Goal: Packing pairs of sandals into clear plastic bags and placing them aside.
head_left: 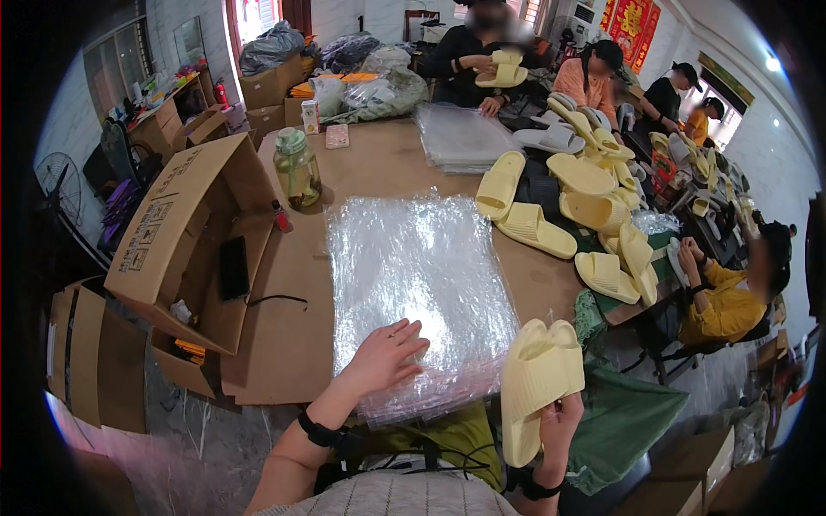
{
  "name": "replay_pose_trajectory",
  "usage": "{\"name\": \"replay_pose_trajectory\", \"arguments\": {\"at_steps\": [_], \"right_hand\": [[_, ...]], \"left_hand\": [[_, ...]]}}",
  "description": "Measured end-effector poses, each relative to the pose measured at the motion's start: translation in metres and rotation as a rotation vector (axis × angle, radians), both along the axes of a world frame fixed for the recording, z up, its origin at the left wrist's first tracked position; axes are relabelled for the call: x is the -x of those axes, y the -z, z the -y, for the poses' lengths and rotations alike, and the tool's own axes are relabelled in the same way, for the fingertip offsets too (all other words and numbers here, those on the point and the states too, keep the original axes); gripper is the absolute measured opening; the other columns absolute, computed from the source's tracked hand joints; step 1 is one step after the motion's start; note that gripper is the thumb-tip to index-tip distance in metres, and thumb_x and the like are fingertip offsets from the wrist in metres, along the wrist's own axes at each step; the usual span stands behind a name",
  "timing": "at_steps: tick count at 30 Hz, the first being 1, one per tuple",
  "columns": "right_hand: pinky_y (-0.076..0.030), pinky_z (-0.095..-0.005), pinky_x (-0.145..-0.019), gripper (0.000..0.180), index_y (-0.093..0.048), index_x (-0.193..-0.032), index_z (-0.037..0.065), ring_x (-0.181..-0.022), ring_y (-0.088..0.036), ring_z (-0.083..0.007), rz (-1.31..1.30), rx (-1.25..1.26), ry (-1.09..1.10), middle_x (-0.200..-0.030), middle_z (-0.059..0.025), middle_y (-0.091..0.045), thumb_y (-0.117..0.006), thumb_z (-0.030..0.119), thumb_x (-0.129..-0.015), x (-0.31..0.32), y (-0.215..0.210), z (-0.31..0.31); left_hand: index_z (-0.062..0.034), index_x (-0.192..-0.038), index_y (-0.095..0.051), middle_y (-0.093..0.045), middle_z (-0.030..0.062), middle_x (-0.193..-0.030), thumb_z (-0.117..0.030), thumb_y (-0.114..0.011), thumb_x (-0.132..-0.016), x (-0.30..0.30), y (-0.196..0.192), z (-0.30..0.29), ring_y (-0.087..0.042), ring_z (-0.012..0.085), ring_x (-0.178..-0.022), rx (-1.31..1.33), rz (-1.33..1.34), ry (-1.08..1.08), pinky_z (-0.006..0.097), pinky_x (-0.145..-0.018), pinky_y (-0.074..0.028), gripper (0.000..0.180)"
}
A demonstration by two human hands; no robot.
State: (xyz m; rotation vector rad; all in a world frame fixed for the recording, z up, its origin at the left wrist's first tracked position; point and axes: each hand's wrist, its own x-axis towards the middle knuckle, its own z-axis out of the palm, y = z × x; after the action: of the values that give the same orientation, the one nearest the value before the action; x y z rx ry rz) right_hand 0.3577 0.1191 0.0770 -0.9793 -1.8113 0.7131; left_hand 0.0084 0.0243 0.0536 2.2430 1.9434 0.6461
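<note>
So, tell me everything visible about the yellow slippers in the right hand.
The yellow slippers are a pale pair with broad, ribbed straps, open toes and thick soles, apparently moulded foam or rubber. They are held together, toes upward, at the near right of the table, beside the clear plastic stack. The right hand grips them low on their right side; one slipper is largely hidden.

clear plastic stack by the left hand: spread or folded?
Spread flat: the clear plastic stack lies broad and low on the brown table, left hand over its near part. Whether single layers are folded, can't tell.
</note>
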Motion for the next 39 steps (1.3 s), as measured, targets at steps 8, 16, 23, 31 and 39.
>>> {"name": "replay_pose_trajectory", "arguments": {"at_steps": [8, 16, 23, 31, 39], "right_hand": [[-0.053, -0.0386, -0.088, 0.031, -0.071, -0.112, 0.0, -0.106, -0.068, -0.0318, 0.169, -0.094, -0.224, -0.115, -0.0163, -0.069, -0.074, 0.014, -0.084, 0.029, -0.018, 0.02], [-0.055, -0.0396, -0.074, 0.041, -0.068, -0.118, 0.006, -0.088, -0.067, -0.0328, 0.407, 0.082, -0.521, -0.105, -0.0162, -0.065, -0.078, 0.014, -0.079, 0.04, -0.013, 0.037], [-0.054, -0.0399, -0.071, 0.033, -0.07, -0.113, 0.004, -0.081, -0.067, -0.0339, 0.425, 0.049, -0.434, -0.101, -0.0165, -0.067, -0.075, 0.011, -0.081, 0.043, -0.013, 0.041], [-0.05, -0.044, -0.065, 0.024, -0.069, -0.104, -0.001, -0.075, -0.063, -0.037, 0.533, 0.01, -0.255, -0.093, -0.0182, -0.064, -0.073, 0.016, -0.087, 0.056, -0.005, 0.036], [-0.049, -0.0501, -0.068, 0.023, -0.06, -0.085, -0.003, -0.081, -0.06, -0.0431, 0.58, -0.109, -0.296, -0.086, -0.0243, -0.06, -0.068, 0.018, -0.091, 0.119, -0.003, 0.002]], "left_hand": [[-0.0143, -0.115, -0.072, -0.063, 0.0125, -0.134, -0.022, -0.063, -0.093, -0.005, -0.007, -0.009, -0.06, 0.0342, -0.121, -0.082, 0.249, -0.123, 0.043, -0.099, -0.05, 0.025], [-0.0104, -0.107, -0.07, -0.067, 0.009, -0.123, -0.017, -0.066, -0.092, -0.008, -0.003, -0.009, -0.065, 0.0307, -0.11, -0.11, 0.266, -0.112, 0.04, -0.091, -0.054, 0.017], [-0.0031, -0.102, -0.061, -0.065, 0.0132, -0.114, -0.013, -0.058, -0.094, -0.011, -0.014, -0.01, -0.063, 0.0354, -0.101, -0.073, 0.497, -0.238, 0.043, -0.085, -0.053, 0.013], [-0.0056, -0.101, -0.062, -0.058, 0.0137, -0.133, -0.012, -0.064, -0.091, -0.033, -0.04, 0.002, -0.051, 0.038, -0.128, -0.235, 0.198, 0.007, 0.049, -0.106, -0.044, 0.012], [-0.0036, -0.105, -0.06, -0.052, 0.0155, -0.142, -0.006, -0.065, -0.087, -0.061, -0.055, 0.014, -0.046, 0.0373, -0.136, -0.245, 0.23, 0.166, 0.05, -0.113, -0.038, 0.019]]}}
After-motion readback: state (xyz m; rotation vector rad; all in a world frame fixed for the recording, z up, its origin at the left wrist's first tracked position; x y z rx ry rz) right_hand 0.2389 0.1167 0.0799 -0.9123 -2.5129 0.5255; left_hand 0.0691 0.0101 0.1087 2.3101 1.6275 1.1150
